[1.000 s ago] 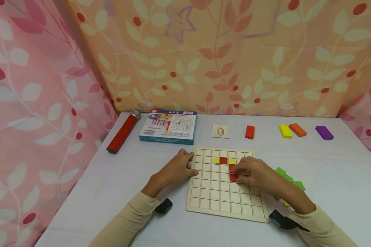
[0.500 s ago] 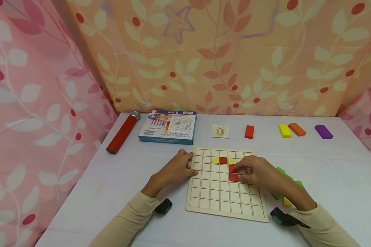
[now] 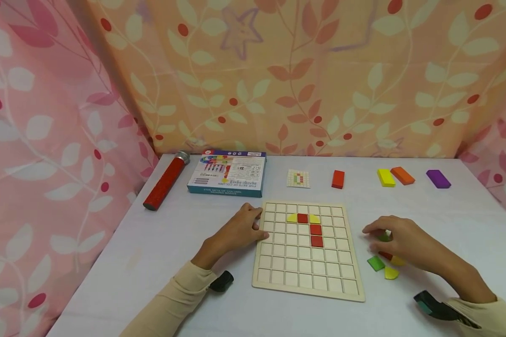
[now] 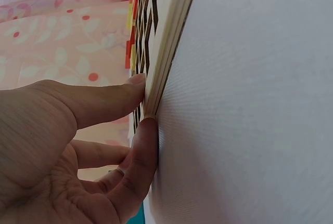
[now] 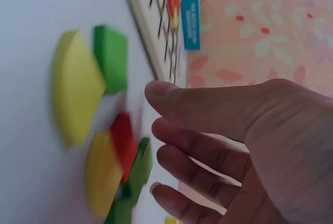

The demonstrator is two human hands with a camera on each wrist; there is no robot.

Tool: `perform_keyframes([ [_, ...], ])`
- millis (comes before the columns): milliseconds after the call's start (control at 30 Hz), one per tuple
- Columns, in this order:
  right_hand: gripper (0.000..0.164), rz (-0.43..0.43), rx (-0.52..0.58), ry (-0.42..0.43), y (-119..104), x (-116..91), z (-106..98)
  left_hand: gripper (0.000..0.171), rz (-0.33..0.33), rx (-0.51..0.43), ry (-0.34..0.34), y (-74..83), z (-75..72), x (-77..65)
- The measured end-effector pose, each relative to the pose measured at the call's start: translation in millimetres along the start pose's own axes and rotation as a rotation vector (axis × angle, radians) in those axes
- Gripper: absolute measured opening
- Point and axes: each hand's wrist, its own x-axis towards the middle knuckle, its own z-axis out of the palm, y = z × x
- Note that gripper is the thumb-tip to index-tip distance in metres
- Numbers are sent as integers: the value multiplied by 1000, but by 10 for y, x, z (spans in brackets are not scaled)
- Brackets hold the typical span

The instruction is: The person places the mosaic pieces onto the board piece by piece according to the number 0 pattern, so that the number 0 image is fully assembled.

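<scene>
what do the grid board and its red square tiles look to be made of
Grid board: probably plywood, pale and matte, with layered lines along its edge. Red square tiles: perhaps painted wood, perhaps plastic; smooth, even colour.

I am in a cloth-walled play nook, with leafy curtains point(image 3: 295, 70) on three sides of my white table point(image 3: 185, 309), which bears a grid board point(image 3: 293, 266) and coloured tiles point(image 3: 390, 273).
</scene>
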Motion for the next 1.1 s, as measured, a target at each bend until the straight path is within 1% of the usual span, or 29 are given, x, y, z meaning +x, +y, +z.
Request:
perform_keyframes([
  [100, 34, 2, -36, 36, 155, -118, 11, 75, 1, -4, 1, -10, 7, 2],
  [167, 33, 0, -51, 56, 215, -169, 17, 75, -1, -9, 4, -18, 3, 1],
  [267, 33, 12, -67, 73, 257, -225, 22, 75, 2, -10, 6, -30, 0, 2],
  [467, 30, 24, -76, 73, 284, -282, 42, 75, 5, -9, 3, -30, 8, 9],
  [667, 29, 25, -101, 48, 284, -282, 51, 76, 2, -11, 0, -19, 10, 8],
  [867, 31, 19, -109, 49, 265, -276, 47, 76, 3, -11, 1, -14, 10, 7],
  [1000, 34, 8, -102, 54, 171, -235, 32, 76, 6, -6, 2, -13, 11, 4],
  [1100, 34, -25, -94, 63, 40, -160, 33, 76, 7, -9, 3, -16, 10, 2],
])
